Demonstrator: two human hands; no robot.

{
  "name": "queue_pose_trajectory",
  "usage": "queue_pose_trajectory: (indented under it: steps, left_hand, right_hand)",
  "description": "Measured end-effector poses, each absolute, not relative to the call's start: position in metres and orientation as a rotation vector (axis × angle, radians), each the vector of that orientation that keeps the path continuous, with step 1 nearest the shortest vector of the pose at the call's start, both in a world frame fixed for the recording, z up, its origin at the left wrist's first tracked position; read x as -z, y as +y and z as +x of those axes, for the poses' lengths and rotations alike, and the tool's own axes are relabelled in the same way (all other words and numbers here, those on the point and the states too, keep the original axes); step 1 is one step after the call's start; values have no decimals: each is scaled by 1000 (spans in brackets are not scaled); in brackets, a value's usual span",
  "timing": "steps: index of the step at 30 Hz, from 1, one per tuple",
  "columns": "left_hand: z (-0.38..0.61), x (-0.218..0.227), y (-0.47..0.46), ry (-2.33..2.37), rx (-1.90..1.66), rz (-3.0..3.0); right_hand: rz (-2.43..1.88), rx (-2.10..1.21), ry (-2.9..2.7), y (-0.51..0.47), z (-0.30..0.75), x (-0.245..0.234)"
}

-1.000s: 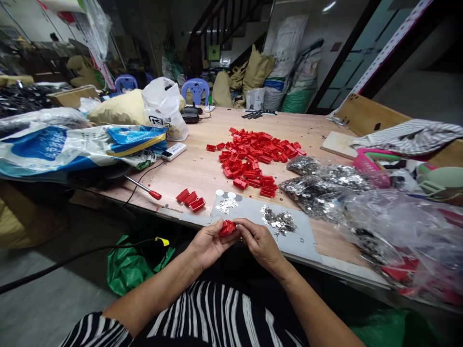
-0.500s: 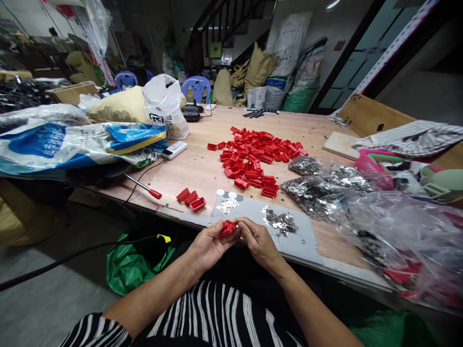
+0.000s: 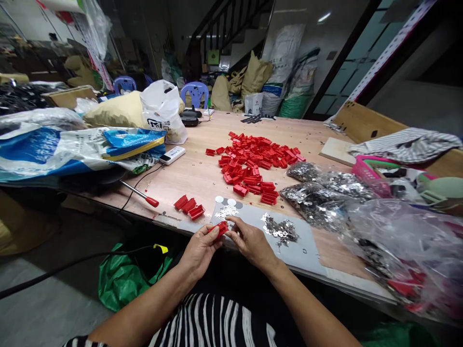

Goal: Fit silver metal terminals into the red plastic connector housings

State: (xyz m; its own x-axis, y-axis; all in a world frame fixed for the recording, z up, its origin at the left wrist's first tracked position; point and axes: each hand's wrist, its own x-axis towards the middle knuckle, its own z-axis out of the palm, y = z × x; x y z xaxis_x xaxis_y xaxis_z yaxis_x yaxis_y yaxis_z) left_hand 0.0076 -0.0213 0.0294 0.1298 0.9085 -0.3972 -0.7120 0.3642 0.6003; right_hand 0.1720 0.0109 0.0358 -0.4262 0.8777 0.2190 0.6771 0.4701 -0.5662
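Observation:
My left hand point(image 3: 201, 250) holds a small red plastic part point(image 3: 221, 227), a hollow trough-like piece, between thumb and fingers just above the table's front edge. The thumb and index finger of my right hand point(image 3: 253, 243) close around its right end; any small piece between them is too small to see. Just beyond my hands, a pile of flat silvery metal pieces point(image 3: 226, 212) lies on a grey mat point(image 3: 249, 217). Right of it is a second pile of small metal clips point(image 3: 282, 229). Several red parts point(image 3: 190, 206) lie in a row at the left.
A large heap of red parts point(image 3: 253, 159) covers mid-table. Clear bags of metal pieces point(image 3: 318, 197) and a pink basket point(image 3: 365, 168) crowd the right. A red-handled metal lever point(image 3: 152, 201) juts out at left, near a white device point(image 3: 172, 155) with a cable.
Both hands have shifted slightly left and up with the red part, which has turned so its open trough shows more. My right fingers have moved from its top to its right end.

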Motion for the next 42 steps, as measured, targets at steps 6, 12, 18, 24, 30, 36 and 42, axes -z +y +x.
queue_pose_trajectory:
  steps: [6,12,18,24,30,36,42]
  left_hand:
    - [-17,-23,-5,937,-1370,378]
    - [-31,-18,2,1013,-1457,382]
    - [-36,-20,7,1074,-1473,552]
    - [-29,-21,3,1177,-1497,852]
    - [-10,-17,-8,938,-1167,897]
    - [-2,-5,-15,939,-1162,978]
    - [-1,-10,-20,1126,-1231,1272]
  right_hand:
    - [-1641,-157,-2309,67,186,-45]
    - [-1838,29,-2519,103,191,-40]
    - [-1707,-177,-2376,106,196,-35]
    - [-1355,-902,-2062,71,192,-50]
    - [-1009,-1402,-2037,16,178,-59]
    - [-1315,-1127,-2039,19,197,-50]
    - [-1720,-472,-2264,57,199,-42]
